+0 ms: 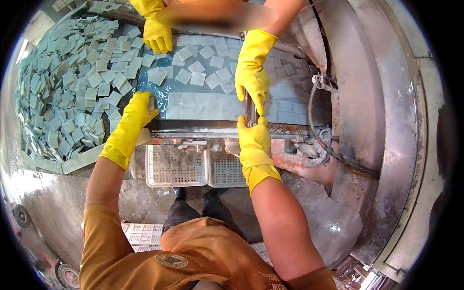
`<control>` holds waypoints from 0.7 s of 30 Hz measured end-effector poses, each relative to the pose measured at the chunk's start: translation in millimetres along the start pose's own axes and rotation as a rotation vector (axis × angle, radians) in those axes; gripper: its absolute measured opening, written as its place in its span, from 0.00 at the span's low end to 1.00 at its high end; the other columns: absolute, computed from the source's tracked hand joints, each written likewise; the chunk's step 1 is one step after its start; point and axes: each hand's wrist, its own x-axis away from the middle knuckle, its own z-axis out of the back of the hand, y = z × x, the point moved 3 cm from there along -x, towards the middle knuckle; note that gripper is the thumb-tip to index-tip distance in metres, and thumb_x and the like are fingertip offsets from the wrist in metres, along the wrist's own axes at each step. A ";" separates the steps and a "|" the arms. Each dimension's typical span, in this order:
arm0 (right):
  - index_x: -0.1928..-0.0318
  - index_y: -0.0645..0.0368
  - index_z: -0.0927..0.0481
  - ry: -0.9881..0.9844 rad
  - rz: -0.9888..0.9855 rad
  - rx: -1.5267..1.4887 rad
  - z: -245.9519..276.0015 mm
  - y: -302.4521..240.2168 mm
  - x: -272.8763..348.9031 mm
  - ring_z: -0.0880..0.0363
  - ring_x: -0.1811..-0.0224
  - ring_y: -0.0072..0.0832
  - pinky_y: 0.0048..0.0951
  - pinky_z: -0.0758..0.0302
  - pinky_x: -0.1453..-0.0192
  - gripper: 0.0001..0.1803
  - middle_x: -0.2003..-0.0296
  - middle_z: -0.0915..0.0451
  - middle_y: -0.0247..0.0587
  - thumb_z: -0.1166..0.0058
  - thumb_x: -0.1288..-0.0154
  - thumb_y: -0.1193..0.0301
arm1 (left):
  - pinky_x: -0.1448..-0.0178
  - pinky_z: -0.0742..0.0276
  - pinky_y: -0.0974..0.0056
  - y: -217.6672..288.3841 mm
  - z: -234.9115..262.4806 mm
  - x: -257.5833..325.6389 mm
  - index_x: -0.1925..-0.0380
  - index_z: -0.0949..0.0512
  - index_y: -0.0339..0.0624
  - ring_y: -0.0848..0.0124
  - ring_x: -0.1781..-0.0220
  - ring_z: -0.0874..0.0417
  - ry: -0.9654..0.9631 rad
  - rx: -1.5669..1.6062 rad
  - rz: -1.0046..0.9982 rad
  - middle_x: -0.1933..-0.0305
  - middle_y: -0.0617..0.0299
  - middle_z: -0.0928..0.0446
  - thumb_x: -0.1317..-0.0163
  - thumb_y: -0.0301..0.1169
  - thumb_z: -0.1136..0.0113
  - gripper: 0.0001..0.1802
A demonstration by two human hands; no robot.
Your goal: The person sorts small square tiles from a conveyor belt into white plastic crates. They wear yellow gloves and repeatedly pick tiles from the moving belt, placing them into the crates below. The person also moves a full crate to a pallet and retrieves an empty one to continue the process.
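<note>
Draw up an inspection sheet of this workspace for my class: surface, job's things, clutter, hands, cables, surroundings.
Surface: bluish work surface, wet-looking toward its left end.
Job's things: pale square tiles heaped at left, others scattered mid-surface; larger tiles in a row along the near edge.
Clutter: two white perforated crates below.
Hands: left hand at a small tile, right hand at a metal bar, both gloved; grips unclear.
Cables: dark hose or cable at right.
Surroundings: co-worker's gloved hand at the bar, another at the far edge; curved metal wall at right.
</note>
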 end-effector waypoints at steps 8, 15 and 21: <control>0.46 0.61 0.18 -0.004 0.001 -0.002 -2.2 2.6 1.0 0.11 0.52 0.56 0.53 0.17 0.47 0.36 0.54 0.11 0.57 0.36 0.37 0.39 | 0.43 0.17 0.50 -1.7 -9.9 -31.4 0.52 0.13 0.45 0.47 0.46 0.14 0.373 0.157 -0.231 0.47 0.49 0.14 0.40 0.36 0.26 0.17; 0.47 0.61 0.19 -0.002 0.015 -0.027 -1.8 0.3 3.1 0.12 0.50 0.57 0.54 0.17 0.46 0.35 0.53 0.12 0.59 0.36 0.35 0.41 | 0.40 0.16 0.51 -18.2 -29.8 -38.1 0.50 0.13 0.45 0.46 0.44 0.13 0.460 0.108 -0.287 0.42 0.48 0.13 0.37 0.34 0.27 0.15; 0.47 0.61 0.20 0.023 0.016 0.005 2.1 0.4 1.6 0.12 0.49 0.56 0.55 0.17 0.46 0.34 0.52 0.12 0.57 0.36 0.35 0.41 | 0.40 0.17 0.59 5.3 -7.9 -51.0 0.43 0.13 0.40 0.56 0.48 0.10 -0.115 0.403 -0.116 0.48 0.48 0.11 0.26 0.29 0.38 0.15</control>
